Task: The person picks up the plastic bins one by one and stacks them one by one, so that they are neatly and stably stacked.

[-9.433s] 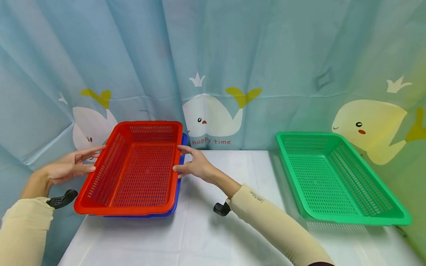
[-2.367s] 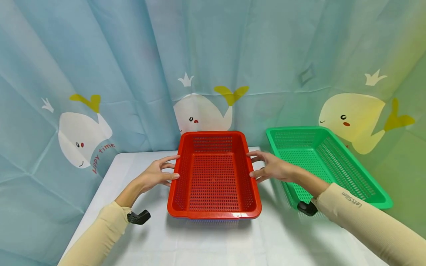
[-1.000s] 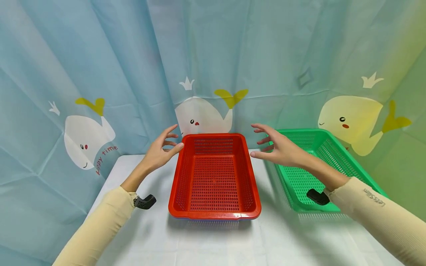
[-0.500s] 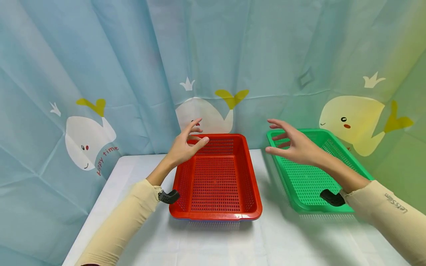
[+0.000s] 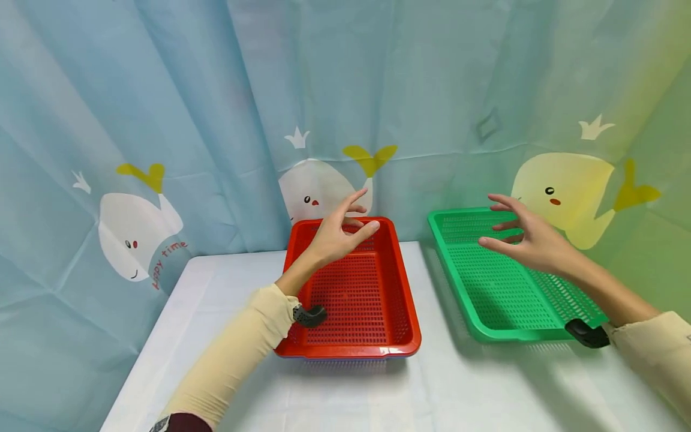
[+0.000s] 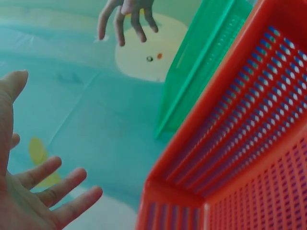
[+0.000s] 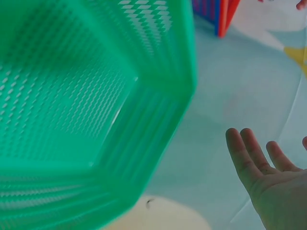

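My left hand [image 5: 337, 235] hovers over the far part of a red plastic basket [image 5: 351, 294], fingers spread and holding nothing. That red basket is nested in a blue basket [image 5: 345, 359], of which little more than a thin edge shows below the red rim. Over a green plastic basket [image 5: 496, 282] on the right, my right hand [image 5: 531, 237] is held in the air with its fingers apart and nothing in them. In the left wrist view, the left hand's fingers [image 6: 57, 191] are loosely extended beside the red basket. Neither basket has anything inside.
A white-covered table [image 5: 227, 312] carries the baskets. Right behind it hangs a light blue curtain [image 5: 432, 90] printed with whales. A strip of white cloth separates the red and green baskets. Black wrist-camera mounts [image 5: 310, 316] jut from both sleeves.
Earlier, both hands carried the red and blue baskets from the left to the table's middle. Then they let go and rose. Over the last second both hands have moved right.
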`<state>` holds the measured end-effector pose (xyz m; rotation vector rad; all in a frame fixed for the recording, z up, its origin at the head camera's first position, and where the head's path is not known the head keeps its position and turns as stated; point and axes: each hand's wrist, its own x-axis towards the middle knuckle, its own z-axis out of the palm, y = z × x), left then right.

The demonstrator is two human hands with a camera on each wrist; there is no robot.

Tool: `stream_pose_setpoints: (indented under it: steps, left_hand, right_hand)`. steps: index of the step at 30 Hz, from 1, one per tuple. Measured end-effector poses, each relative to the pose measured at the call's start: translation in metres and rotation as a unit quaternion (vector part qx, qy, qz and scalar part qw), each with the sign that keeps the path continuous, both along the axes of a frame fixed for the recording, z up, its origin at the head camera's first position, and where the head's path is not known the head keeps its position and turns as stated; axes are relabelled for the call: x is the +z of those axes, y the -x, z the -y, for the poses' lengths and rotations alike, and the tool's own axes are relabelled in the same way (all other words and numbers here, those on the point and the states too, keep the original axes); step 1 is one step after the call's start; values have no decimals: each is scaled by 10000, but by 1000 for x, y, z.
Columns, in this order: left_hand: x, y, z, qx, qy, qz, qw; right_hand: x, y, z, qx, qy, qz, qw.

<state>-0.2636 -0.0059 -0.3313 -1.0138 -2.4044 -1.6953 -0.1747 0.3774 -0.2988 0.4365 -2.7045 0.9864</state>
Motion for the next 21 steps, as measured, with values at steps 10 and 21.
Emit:
stream_pose_setpoints:
  steps: [10, 21]
  left_hand:
    - [0, -8, -59, -272, 178, -25, 9995]
    - [-5, -23, -119, -544, 83, 315, 9980]
  right_hand:
    - [-4, -8, -48, -444, -29, -45, 9990]
    - [-4, -14, -83, -812, -288, 179, 9961]
